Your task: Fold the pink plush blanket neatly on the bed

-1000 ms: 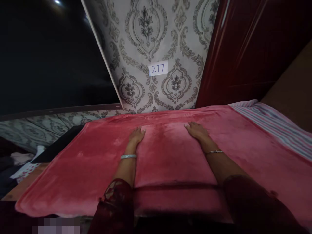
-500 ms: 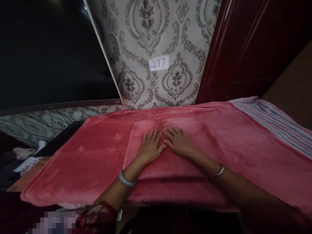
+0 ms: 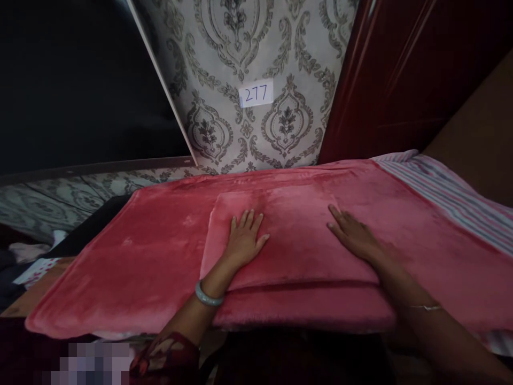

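Observation:
A folded pink plush blanket [image 3: 296, 246] lies in a flat rectangular stack on a wider pink plush layer [image 3: 132, 256] that covers the surface. My left hand [image 3: 245, 238] rests flat on the left part of the folded blanket, fingers spread. At its right edge is my right hand [image 3: 352, 230], fingers stretched out and pointing up and left, over the fold's upper right corner. Neither hand grasps anything. A pale bangle circles my left wrist, and a thin bracelet my right.
Striped fabric [image 3: 452, 198] lies at the right end. Behind stand a dark screen [image 3: 88, 85], a patterned wall with a paper label [image 3: 256, 93] reading 277, and a dark red wooden panel [image 3: 385, 80]. Clothes and a dotted cloth [image 3: 36, 271] sit at left.
My right hand has slid right, from beside my left hand to the folded blanket's right edge. My left hand stays on the same spot. The view has shifted slightly.

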